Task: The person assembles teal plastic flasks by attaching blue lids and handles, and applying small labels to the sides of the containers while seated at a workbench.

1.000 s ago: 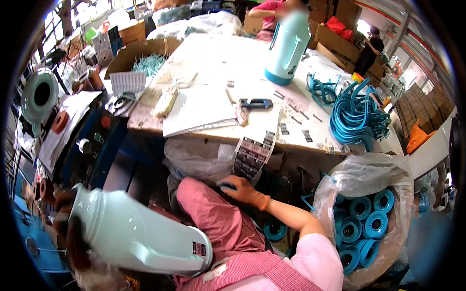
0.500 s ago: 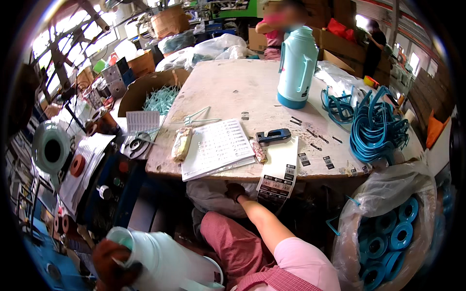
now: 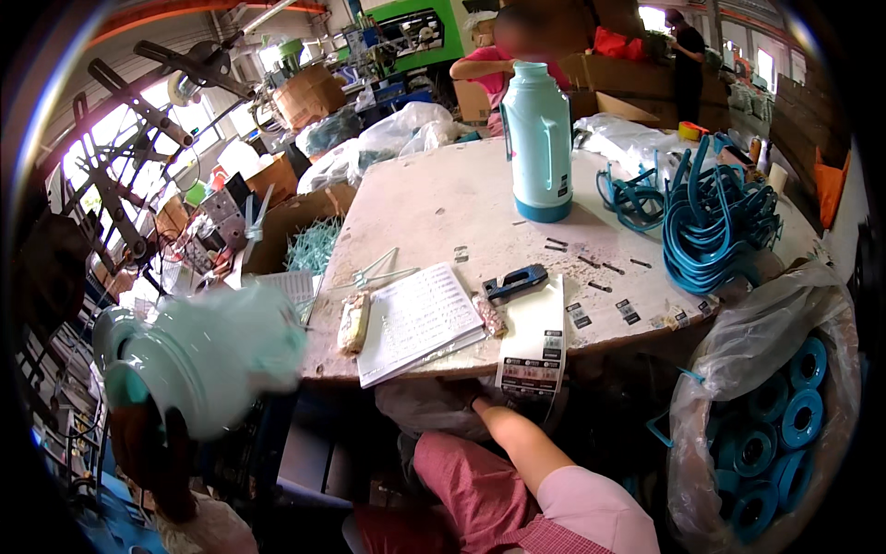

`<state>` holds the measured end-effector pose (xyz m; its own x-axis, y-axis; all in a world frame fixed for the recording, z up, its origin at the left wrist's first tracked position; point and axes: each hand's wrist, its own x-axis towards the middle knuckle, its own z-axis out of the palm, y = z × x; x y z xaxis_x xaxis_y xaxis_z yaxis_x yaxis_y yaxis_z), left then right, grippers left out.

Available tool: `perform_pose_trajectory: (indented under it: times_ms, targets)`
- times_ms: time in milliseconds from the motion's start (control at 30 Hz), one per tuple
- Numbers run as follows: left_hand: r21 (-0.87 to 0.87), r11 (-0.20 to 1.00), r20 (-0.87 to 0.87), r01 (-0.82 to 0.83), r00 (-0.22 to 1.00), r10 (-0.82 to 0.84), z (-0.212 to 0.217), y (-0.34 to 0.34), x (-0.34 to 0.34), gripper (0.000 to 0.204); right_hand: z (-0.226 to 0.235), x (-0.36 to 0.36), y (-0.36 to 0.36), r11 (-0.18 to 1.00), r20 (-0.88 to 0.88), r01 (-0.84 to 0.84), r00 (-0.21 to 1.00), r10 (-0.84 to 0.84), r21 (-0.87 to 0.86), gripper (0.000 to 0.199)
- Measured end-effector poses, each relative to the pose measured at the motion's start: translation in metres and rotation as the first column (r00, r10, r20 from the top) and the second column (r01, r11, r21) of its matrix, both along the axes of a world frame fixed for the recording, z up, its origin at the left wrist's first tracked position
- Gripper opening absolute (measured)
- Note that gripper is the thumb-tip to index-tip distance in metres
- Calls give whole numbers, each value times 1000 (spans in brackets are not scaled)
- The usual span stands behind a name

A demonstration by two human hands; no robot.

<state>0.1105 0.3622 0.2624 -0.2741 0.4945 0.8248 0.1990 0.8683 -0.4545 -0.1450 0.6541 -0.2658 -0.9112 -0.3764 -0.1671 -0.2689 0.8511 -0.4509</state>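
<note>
My left hand grips a pale green vacuum flask, blurred and tilted, held up at the table's left front corner. My right hand reaches under the front edge of the worn white table. It touches a crumpled plastic bag below a hanging strip of labels, and its fingers are mostly hidden. A second, matching flask stands upright at the far side of the table. On the near edge lie a printed paper sheet and a blue-black hand tool.
A heap of blue plastic handles lies on the table's right. A clear bag of blue rings stands at the right. A cardboard box of green ties stands to the left. Two people work behind the table.
My left hand has lifted the flask from low at my left side up to table height. My right hand has stayed under the table edge.
</note>
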Motion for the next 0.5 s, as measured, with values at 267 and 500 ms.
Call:
perform_pose_trajectory:
  times_ms: [267,500]
  targets:
    - [283,939,559,198,761,-329,-98,33,52,32,3,-1,37,900,-536,243,735,-414,-362,30]
    - [620,779,447,-91,857,-256,-110,59,70,71,236,149,35,720,-488,-498,836,250,-484,47]
